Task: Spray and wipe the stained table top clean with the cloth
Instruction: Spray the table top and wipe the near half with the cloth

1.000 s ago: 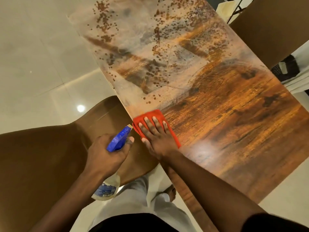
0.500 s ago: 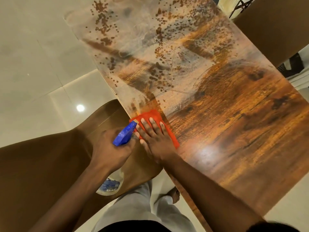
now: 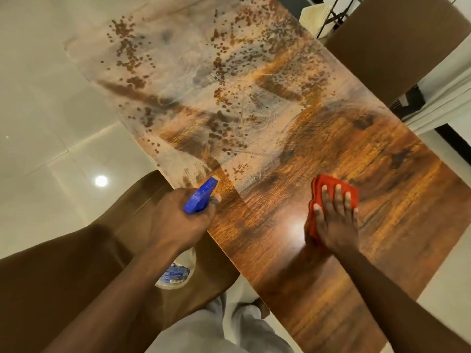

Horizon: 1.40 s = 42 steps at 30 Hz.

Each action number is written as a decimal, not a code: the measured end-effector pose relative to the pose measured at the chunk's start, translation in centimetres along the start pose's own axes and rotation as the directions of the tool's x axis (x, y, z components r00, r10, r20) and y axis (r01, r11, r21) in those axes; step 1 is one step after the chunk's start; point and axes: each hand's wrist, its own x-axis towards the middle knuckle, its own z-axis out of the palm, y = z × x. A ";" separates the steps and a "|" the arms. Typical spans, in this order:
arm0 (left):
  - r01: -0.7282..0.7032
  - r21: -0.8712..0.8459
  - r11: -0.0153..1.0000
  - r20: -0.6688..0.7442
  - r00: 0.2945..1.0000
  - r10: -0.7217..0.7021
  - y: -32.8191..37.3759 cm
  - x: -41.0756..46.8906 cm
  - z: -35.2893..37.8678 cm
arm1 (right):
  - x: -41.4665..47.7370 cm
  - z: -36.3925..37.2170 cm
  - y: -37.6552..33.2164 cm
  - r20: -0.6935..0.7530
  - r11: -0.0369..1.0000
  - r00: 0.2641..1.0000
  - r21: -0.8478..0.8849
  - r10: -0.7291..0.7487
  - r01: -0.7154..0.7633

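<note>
The wooden table top point(image 3: 293, 250) runs from near me to the far end. Its far half carries a whitish film and brown droplet stains point(image 3: 221, 98); the near half shows clean, glossy grain. My right hand point(image 3: 334, 222) lies flat on a folded red cloth point(image 3: 328, 184), pressing it onto the clean part at mid-right. My left hand point(image 3: 175, 220) grips a spray bottle with a blue trigger head point(image 3: 201, 197) at the table's left edge, nozzle pointing toward the stains. The bottle's clear body point(image 3: 175, 273) hangs below my hand.
A brown chair point(image 3: 63, 263) stands against the table's left side under my left arm. Another brown chair back point(image 3: 390, 47) is at the far right. White tiled floor point(image 3: 38, 110) surrounds the table. My legs in grey trousers point(image 3: 216, 327) are below.
My right hand has slid the red cloth from the table's left edge to the right, across the near part. My left hand with the bottle has risen slightly toward the table edge.
</note>
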 end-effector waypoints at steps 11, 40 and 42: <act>-0.024 0.029 0.999 0.026 0.999 0.023 0.9 3.6 -2.0 | 8.2 1.3 -21.2 0.019 0.960 0.960 -0.027 -0.278 0.278; 0.042 0.107 0.993 0.169 0.984 -0.059 2.3 4.0 -1.1 | 12.5 -4.0 -8.2 0.031 0.981 0.995 0.169 0.095 -0.098; 0.033 0.057 0.998 0.154 0.987 -0.042 2.3 4.3 -1.3 | 13.7 -3.5 -11.5 0.037 0.992 0.999 0.120 0.030 -0.035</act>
